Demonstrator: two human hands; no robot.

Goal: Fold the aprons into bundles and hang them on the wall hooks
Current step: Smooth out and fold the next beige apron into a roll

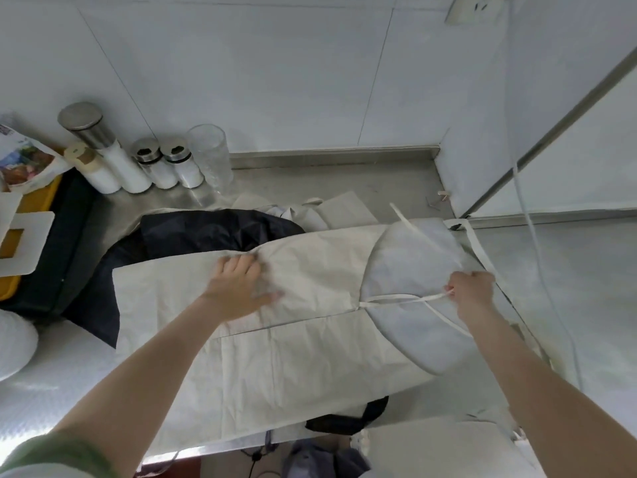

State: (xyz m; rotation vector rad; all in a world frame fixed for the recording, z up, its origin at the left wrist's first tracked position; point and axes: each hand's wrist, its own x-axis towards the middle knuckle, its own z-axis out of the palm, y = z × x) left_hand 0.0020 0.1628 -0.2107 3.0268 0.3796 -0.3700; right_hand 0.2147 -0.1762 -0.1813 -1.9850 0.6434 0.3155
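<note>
- Fingers [241,265] of the left hand [238,288] lie spread and flat, pressing on the beige apron [310,357]; the right hand [472,291] has its fingers curled, pinching a white tie strap [406,298].
- At the far left, a yellow container [34,201] sits beside a printed packet [27,163].
- White shaker jars [113,160] and a clear glass [210,157] stand against the tiled wall [275,81].
- A dark apron [213,232] lies crumpled, partly under the beige one.
- The beige apron is spread across the steel counter [379,188], bib end to the right.
- At the far right, a wall socket [472,8] feeds a white cord [537,253] hanging down.
</note>
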